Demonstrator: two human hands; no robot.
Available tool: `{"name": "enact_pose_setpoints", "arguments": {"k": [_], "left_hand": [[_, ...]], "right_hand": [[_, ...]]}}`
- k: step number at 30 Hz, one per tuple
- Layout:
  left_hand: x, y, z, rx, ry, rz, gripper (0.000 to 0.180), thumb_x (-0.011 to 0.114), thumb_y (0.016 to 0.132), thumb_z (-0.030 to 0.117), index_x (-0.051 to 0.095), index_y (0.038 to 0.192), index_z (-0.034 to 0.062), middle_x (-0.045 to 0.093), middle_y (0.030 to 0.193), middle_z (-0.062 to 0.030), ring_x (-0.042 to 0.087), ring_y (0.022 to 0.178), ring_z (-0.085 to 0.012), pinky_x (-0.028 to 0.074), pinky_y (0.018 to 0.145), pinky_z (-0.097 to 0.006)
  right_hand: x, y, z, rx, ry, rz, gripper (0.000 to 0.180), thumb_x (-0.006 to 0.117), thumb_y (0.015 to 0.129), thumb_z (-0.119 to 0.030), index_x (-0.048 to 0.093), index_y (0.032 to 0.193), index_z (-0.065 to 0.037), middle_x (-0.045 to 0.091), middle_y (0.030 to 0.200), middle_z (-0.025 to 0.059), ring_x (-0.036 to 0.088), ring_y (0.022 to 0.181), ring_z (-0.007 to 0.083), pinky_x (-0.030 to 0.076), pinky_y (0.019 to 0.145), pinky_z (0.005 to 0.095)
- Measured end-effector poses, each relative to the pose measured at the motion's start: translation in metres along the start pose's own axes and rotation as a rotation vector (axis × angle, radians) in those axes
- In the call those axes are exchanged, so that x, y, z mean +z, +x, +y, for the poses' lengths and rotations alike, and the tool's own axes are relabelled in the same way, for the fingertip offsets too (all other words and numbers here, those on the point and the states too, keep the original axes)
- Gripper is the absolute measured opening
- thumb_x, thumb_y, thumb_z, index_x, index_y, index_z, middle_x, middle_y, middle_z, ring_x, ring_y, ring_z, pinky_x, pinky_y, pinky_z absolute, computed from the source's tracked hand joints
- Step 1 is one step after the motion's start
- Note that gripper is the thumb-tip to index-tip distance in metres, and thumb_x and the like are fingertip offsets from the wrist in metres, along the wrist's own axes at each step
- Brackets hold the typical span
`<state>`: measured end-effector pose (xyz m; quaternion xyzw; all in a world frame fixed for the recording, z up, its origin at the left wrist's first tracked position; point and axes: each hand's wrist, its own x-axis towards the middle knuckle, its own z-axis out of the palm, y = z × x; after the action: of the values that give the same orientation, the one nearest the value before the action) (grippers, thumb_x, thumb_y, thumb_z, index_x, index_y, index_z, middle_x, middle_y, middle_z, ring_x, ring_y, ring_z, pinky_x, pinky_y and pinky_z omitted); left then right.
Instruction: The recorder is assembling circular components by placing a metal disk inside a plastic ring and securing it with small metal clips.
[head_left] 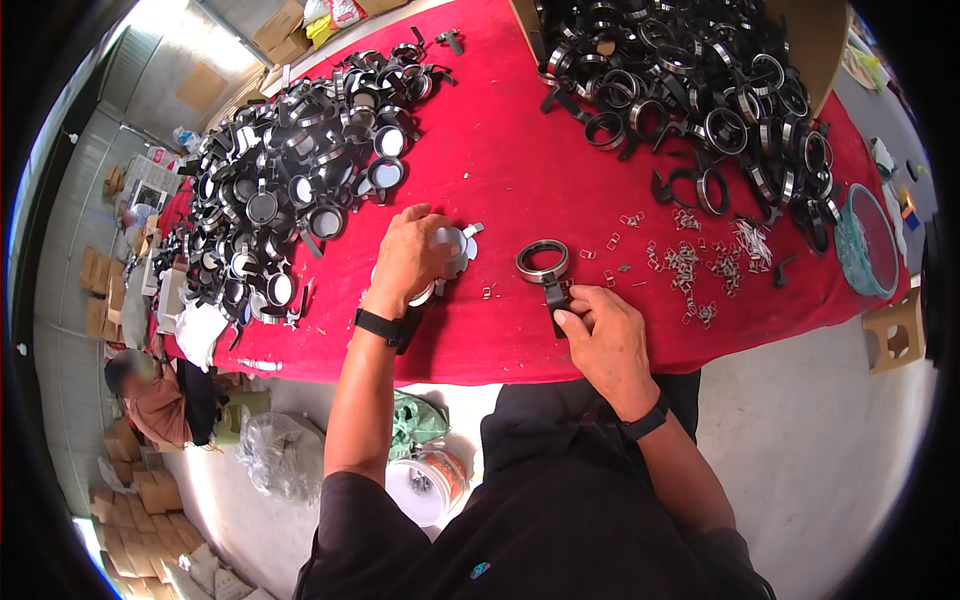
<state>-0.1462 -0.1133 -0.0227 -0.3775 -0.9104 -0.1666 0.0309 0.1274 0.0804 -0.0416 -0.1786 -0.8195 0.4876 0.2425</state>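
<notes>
My right hand (612, 350) grips the short black handle of a round frame (543, 262). Its black and silver ring lies toward the far side, with an open middle. To the left, my left hand (408, 255) bends its fingers over a small group of pale, shiny round discs (457, 250) on the red cloth, and its fingertips close on one of them. A second piece with a black handle (408, 332) shows partly beneath my left wrist; the hand hides most of it. Small metal clips (612, 240) lie scattered just beyond my right hand.
Many handled rings with pale discs are heaped at the left (300, 160). More open rings spill from a cardboard box (830, 60) at the far right. A pile of clips (682, 265) lies near a teal mesh basket (868, 240). Below stand a white bucket (418, 490) and a seated person (160, 405).
</notes>
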Motion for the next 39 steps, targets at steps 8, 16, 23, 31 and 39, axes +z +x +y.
{"name": "enact_pose_setpoints", "arguments": {"k": [8,16,23,31,39], "left_hand": [[-0.038,-0.008,0.042,-0.082,-0.453,-0.024,0.022,0.092,0.084,0.000,0.075,0.098,0.0006,0.080,0.116,-0.0164,0.077,0.110,-0.0332,0.060,0.096,-0.042],[-0.037,-0.041,0.129,0.366,-0.523,0.175,0.027,0.098,0.077,0.001,0.074,0.089,0.0043,0.081,0.096,-0.0081,0.075,0.090,-0.0253,0.058,0.079,-0.038],[-0.018,-0.044,0.148,0.415,-0.528,0.239,0.027,0.097,0.076,-0.003,0.074,0.089,0.0050,0.081,0.098,-0.0075,0.075,0.090,-0.0255,0.058,0.079,-0.039],[0.002,-0.057,0.134,-0.002,-0.360,0.449,0.046,0.090,0.092,0.006,0.078,0.136,0.0044,0.078,0.124,-0.0145,0.076,0.099,-0.0307,0.060,0.091,-0.041],[0.036,-0.067,0.120,-0.363,-1.112,-0.123,0.062,0.071,0.112,0.007,0.047,0.169,-0.0040,0.075,0.131,-0.0176,0.075,0.097,-0.0153,0.063,0.077,-0.032]], "right_hand": [[-0.013,0.015,-0.012,0.015,0.060,0.073,0.038,0.087,0.096,-0.009,0.075,0.131,0.001,0.077,0.102,0.0162,0.077,0.085,0.0292,0.062,0.075,0.0408],[-0.014,0.015,-0.035,-0.042,0.295,0.075,0.025,0.086,0.102,-0.012,0.080,0.123,0.000,0.076,0.100,0.0111,0.073,0.082,0.0170,0.059,0.072,0.0320],[-0.029,0.013,-0.032,-0.018,0.225,0.091,0.017,0.086,0.098,-0.006,0.082,0.114,0.000,0.077,0.097,0.0123,0.075,0.077,0.0219,0.057,0.068,0.0341],[-0.026,0.043,-0.026,0.025,0.127,0.278,0.014,0.083,0.099,-0.004,0.083,0.112,0.000,0.077,0.100,0.0127,0.077,0.079,0.0226,0.060,0.071,0.0352],[0.010,0.052,-0.017,-0.002,-0.007,0.235,0.017,0.081,0.100,-0.007,0.082,0.114,0.000,0.077,0.102,0.0145,0.078,0.084,0.0285,0.061,0.077,0.0400]]}}
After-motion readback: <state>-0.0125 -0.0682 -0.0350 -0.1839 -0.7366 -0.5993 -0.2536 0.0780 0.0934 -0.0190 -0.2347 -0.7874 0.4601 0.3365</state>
